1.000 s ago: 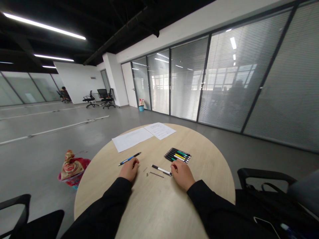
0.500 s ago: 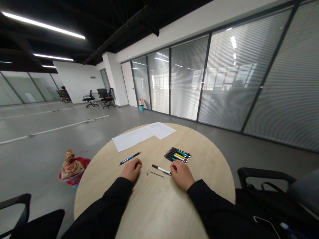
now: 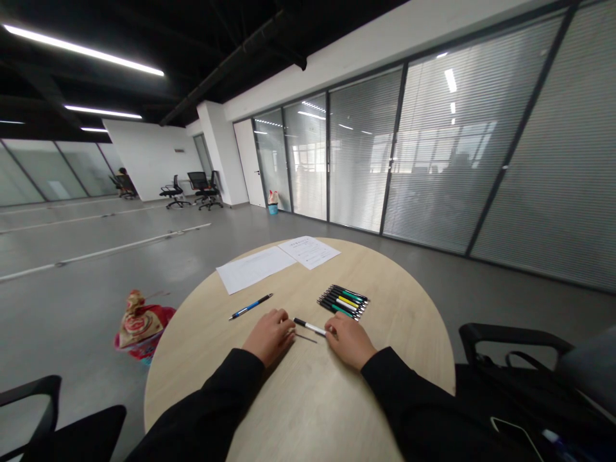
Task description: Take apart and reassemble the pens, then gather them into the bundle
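Note:
A white pen barrel with a black end [image 3: 308,326] lies between my hands on the round table [image 3: 385,410]. My right hand [image 3: 350,340] is closed, thumb and fingers pinching the barrel's right end. My left hand [image 3: 270,337] has its fingers curled down to the tabletop, beside the barrel's black end. What it holds, if anything, is hidden beneath the fingers. A thin dark refill-like rod [image 3: 307,339] sticks out to the right of the left fingertips, just below the barrel.
Beyond my right hand several pens [image 3: 342,301] lie in a row. A blue and black pen [image 3: 251,307] rests beyond my left hand. Two paper sheets [image 3: 257,268] lie at the far edge. Chairs [image 3: 514,337] flank the table, and a bin with bags [image 3: 142,327] stands left.
My left hand has moved right, over the small metal parts that lay beside the rod. My right hand has shifted slightly left and now covers the barrel's right end.

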Available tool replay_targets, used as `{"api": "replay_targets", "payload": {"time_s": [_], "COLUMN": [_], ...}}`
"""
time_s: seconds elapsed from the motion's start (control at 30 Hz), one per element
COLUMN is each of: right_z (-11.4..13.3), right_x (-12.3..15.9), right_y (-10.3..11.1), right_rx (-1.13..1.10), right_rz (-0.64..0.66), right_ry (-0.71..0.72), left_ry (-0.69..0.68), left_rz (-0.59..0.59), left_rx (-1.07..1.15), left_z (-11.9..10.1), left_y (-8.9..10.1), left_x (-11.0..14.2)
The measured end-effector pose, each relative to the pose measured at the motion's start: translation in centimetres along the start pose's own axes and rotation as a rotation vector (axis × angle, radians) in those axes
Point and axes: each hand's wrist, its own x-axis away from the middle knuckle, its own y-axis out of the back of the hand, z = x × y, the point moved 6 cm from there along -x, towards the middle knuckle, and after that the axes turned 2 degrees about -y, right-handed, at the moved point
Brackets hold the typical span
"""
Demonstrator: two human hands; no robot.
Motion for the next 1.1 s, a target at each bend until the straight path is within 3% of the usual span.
{"api": "replay_targets", "payload": {"time_s": [0.47, 0.8, 0.93, 1.1], "right_z": [0.0, -0.2, -0.4, -0.9], "right_x": [-0.2, -0.1, -0.2, -0.3], "right_y": [-0.3, -0.2, -0.2, -0.2], "right_rx": [0.05, 0.005, -0.021, -0.07], "right_rz": [-0.003, -0.004, -0.005, -0.029], "right_ry": [-0.004, -0.015, -0.037, -0.101], "left_ry": [-0.197, -0.334, -0.253, -0.085], "left_rz": [0.044, 0.031, -0.077, -0.316], "left_rx": [-0.254, -0.181, -0.074, 0.0], "left_z": [-4.3, -5.8, -5.0, -0.9], "left_y": [-1.6, -1.9, -0.6, 1.7], "left_x": [-0.7, -0.6, -0.5, 0.1]}}
